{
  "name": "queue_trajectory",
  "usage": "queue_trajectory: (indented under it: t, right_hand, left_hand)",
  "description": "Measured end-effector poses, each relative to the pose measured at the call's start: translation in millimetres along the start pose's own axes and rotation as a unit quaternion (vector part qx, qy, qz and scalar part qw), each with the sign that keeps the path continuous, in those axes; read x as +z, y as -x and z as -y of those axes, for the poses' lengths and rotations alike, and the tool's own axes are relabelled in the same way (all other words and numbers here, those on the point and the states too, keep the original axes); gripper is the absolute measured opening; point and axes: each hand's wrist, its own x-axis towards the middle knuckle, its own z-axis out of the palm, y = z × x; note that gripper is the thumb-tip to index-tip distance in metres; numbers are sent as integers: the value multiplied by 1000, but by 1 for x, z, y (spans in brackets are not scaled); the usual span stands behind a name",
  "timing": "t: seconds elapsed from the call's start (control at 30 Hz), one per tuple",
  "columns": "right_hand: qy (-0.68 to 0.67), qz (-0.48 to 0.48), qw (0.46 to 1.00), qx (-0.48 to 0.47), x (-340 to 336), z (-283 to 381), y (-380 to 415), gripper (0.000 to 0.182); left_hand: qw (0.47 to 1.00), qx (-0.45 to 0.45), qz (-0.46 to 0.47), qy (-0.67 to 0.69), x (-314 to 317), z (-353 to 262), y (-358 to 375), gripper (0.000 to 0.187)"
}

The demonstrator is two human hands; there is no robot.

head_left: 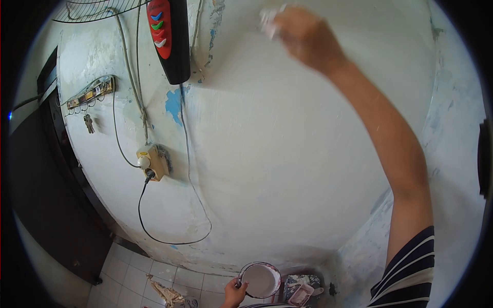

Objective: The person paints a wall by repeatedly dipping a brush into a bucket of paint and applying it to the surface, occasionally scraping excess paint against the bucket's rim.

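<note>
High on the wall (287,154), my right hand (308,38) is closed round a whitish crumpled wad (271,21) and presses it to the pale surface. Motion blurs both, and I cannot tell whether the wad is cloth or something else. Low in the view, my left hand (235,294) grips the rim of a round bowl (278,272), thumb over its edge. Greyish-white paint (259,281) lies in the bowl, and smears of it mark the rim.
A wall fan (179,41) hangs upper left, its cord looping to a socket box (153,161). Keys (89,123) hang from a hook rack (92,94). A dark door (51,190) stands left. On the tiled floor (131,277) are a crumpled rag (167,293) and a paint-smeared tray (300,295).
</note>
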Motion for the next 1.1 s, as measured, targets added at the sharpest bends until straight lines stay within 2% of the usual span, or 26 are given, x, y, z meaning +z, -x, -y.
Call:
queue_trajectory:
  t: [0.03, 0.07, 0.13, 0.17, 0.23, 0.3, 0.37, 0.4, 0.43, 0.5, 0.57, 0.6, 0.63, 0.7, 0.77, 0.9, 0.97, 1.0, 1.03, 1.1]
  right_hand:
    - [-8, -31, 999, -15, 5, 29, 10, 16]
    - [-21, 18, 1000, 9, 7, 61, 25, 14]
    - [-131, 20, 990, 52, -5, 119, 48, 13]
    - [-206, 11, 973, 103, -16, 142, 54, 17]
    - [-399, -32, 876, 268, -32, 171, 76, 18]
    - [-389, -76, 806, 439, -58, 203, 102, 17]
    - [-413, -116, 698, 573, -86, 243, 137, 21]
    - [-441, -159, 643, 606, -95, 266, 157, 24]
    - [-446, -151, 628, 619, -106, 288, 177, 24]
    - [-442, -131, 509, 727, -132, 332, 211, 26]
    - [-447, -105, 451, 765, -158, 365, 243, 26]
    - [-451, -90, 410, 788, -175, 379, 253, 27]
    - [-447, -75, 390, 801, -191, 388, 260, 27]
    - [-433, -78, 335, 833, -215, 401, 277, 28]
    - [-431, -55, 311, 845, -241, 410, 294, 28]
    - [-443, 9, 310, 841, -275, 419, 310, 24]
    - [-448, 92, 363, 812, -284, 421, 312, 20]
    - [-457, 119, 389, 791, -284, 416, 309, 18]
    - [-458, 123, 382, 793, -285, 415, 313, 18]
    - [-509, 205, 448, 705, -289, 414, 322, 19]
  left_hand:
    - [997, -62, 30, 35, -2, -6, 1, 18]
    - [997, -67, 30, 30, -4, -8, 2, 18]
    - [993, -104, 46, 20, -5, -11, 4, 22]
    - [993, -111, 45, 18, -5, -14, 3, 22]
    - [991, -121, 50, 37, -3, -15, 5, 23]
    - [995, -83, 35, 36, 8, 7, 0, 25]
    - [996, -70, 29, 41, 17, 5, -1, 26]
    - [994, -94, 37, 48, 18, -12, 3, 25]
    - [990, -120, 46, 52, 19, -30, 6, 25]
    - [999, -36, 23, 10, 26, -24, 9, 25]
    - [996, -75, 39, 17, 29, -44, 15, 25]
    - [997, -65, 37, 2, 32, -42, 15, 26]
    - [998, -57, 36, -12, 37, -39, 16, 26]
    - [995, -57, 14, 79, 52, -48, 22, 25]
    - [995, -54, 27, 83, 64, -56, 25, 27]
    - [994, -77, 32, 70, 87, -63, 30, 32]
    - [994, -84, 42, 55, 101, -68, 34, 36]
    - [995, -42, 35, 85, 108, -69, 35, 37]
    - [993, 0, 27, 114, 115, -70, 38, 38]
    - [995, -5, 35, 95, 124, -71, 45, 38]
